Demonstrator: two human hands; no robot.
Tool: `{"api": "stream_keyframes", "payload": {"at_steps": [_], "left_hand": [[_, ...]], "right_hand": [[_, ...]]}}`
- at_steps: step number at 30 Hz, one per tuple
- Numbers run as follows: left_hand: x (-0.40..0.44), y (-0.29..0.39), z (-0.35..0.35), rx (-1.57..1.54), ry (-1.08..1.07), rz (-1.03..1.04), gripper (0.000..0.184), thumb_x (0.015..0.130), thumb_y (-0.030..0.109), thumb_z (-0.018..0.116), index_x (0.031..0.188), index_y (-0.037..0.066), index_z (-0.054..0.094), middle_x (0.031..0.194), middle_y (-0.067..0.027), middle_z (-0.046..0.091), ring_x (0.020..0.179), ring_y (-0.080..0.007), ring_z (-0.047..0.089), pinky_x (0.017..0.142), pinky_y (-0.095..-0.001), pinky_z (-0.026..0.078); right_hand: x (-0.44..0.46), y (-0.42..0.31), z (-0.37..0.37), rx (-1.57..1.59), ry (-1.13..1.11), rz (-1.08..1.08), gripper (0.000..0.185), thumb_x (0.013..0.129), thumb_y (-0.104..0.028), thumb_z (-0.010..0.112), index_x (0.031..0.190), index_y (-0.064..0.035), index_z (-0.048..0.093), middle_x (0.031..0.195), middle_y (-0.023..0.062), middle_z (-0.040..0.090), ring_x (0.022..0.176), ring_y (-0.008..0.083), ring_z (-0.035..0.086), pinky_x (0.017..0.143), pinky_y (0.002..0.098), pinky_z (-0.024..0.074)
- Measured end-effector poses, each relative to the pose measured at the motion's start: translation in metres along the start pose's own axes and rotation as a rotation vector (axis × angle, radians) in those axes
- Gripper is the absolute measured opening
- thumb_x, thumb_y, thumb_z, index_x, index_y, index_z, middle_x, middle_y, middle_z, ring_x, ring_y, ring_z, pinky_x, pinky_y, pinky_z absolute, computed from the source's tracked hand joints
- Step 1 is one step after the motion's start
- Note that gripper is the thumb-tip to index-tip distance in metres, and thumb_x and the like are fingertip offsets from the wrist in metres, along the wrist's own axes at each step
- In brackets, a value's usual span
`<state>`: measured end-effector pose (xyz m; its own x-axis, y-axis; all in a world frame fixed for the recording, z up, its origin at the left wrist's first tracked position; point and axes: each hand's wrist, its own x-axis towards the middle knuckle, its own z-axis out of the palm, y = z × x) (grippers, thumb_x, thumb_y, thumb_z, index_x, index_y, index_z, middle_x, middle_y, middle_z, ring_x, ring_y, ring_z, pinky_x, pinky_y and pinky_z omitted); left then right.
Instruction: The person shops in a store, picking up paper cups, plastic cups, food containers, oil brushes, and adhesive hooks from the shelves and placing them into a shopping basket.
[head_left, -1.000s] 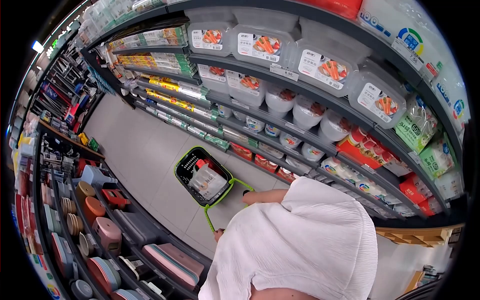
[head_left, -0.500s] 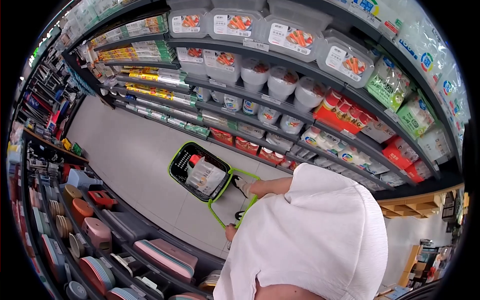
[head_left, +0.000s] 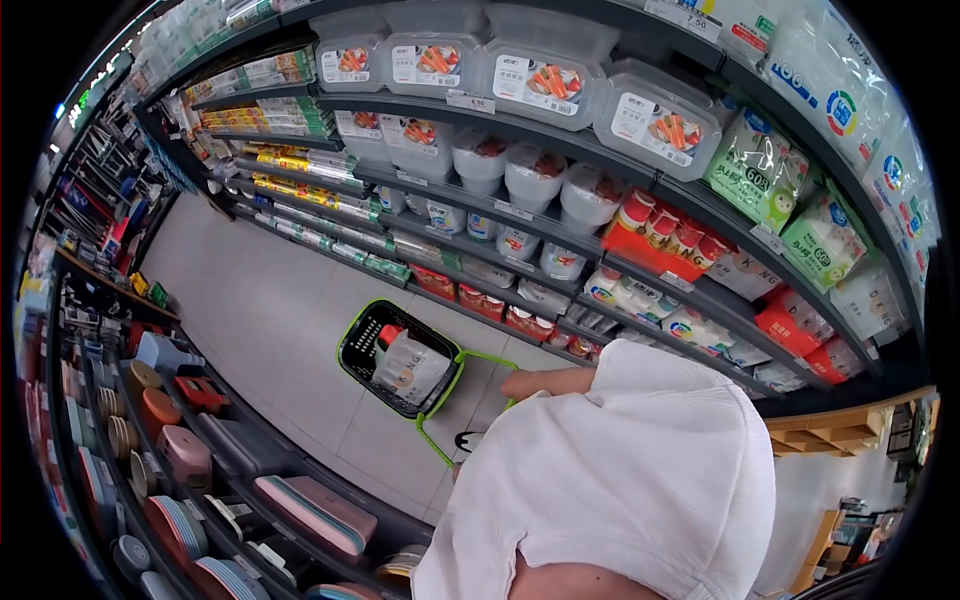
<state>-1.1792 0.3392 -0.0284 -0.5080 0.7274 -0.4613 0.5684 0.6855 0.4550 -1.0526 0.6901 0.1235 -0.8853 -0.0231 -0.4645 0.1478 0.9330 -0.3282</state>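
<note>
Straight ahead, the black basket (head_left: 362,334) sits on the tiled floor (head_left: 270,300), its long axis running away from the person, its green handle (head_left: 436,441) pointing back toward them. A pale bag (head_left: 413,369) lies inside it. Nearer than the basket, the right hand (head_left: 516,385) is curled round the handle; the left hand (head_left: 457,470) is mostly hidden, so its grip cannot be told. Shelves (head_left: 550,235) stand to the basket's right.

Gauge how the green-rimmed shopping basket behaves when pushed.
The shopping basket is probably stiff: its perforated walls hold a clean shape. It should move easily over the smooth-looking floor tiles, though wheels, if any, are hidden. The printed pale bag inside may shift, with bare space beside it.
</note>
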Motion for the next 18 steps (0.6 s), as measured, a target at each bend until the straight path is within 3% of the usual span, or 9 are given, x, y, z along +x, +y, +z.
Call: {"api": "stream_keyframes", "payload": {"at_steps": [4,7,10,12,18], "left_hand": [[-0.005,0.024,0.032,-0.014,-0.001,-0.03,0.028,0.08,0.029,0.069,0.097,0.008,0.071,0.095,-0.0187,0.065,0.086,-0.0406,0.067,0.075,-0.0499,0.054],[-0.015,0.042,0.059,-0.024,-0.008,-0.047,0.028,0.08,0.029,0.069,0.097,0.007,0.071,0.095,-0.0188,0.065,0.086,-0.0408,0.067,0.075,-0.0499,0.054],[-0.03,0.058,0.089,-0.031,-0.015,-0.06,0.028,0.08,0.03,0.069,0.097,0.007,0.071,0.095,-0.0189,0.065,0.086,-0.041,0.067,0.075,-0.0499,0.054],[-0.04,0.066,0.104,-0.033,-0.013,-0.066,0.028,0.08,0.03,0.069,0.097,0.007,0.071,0.094,-0.019,0.065,0.086,-0.0411,0.067,0.075,-0.0499,0.054],[-0.071,0.104,0.1,-0.147,0.046,-0.047,0.025,0.08,0.028,0.069,0.092,0.006,0.072,0.09,-0.0203,0.065,0.085,-0.042,0.066,0.075,-0.0495,0.054]], "right_hand": [[-0.047,0.006,-0.013,0.087,0.103,-0.023,0.022,0.072,-0.022,0.07,0.084,-0.0039,0.074,0.084,0.0195,0.071,0.084,0.039,0.07,0.074,0.049,0.0563],[-0.059,0.032,0.015,0.041,-0.016,-0.07,0.023,0.07,-0.021,0.071,0.082,-0.0031,0.073,0.084,0.0201,0.071,0.082,0.0395,0.07,0.072,0.0498,0.0562],[-0.095,0.035,0.019,0.096,-0.031,0.011,0.021,0.07,-0.02,0.07,0.081,-0.0021,0.073,0.084,0.0203,0.07,0.081,0.0395,0.07,0.071,0.05,0.0563],[-0.103,0.048,0.055,0.081,-0.001,-0.053,0.02,0.07,-0.019,0.07,0.081,-0.0019,0.073,0.083,0.0201,0.07,0.081,0.0398,0.07,0.07,0.0499,0.0563],[-0.142,0.056,0.09,0.11,0.003,-0.067,0.017,0.074,-0.017,0.067,0.079,-0.0023,0.073,0.079,0.0189,0.071,0.078,0.0391,0.07,0.068,0.0494,0.0565]]}}
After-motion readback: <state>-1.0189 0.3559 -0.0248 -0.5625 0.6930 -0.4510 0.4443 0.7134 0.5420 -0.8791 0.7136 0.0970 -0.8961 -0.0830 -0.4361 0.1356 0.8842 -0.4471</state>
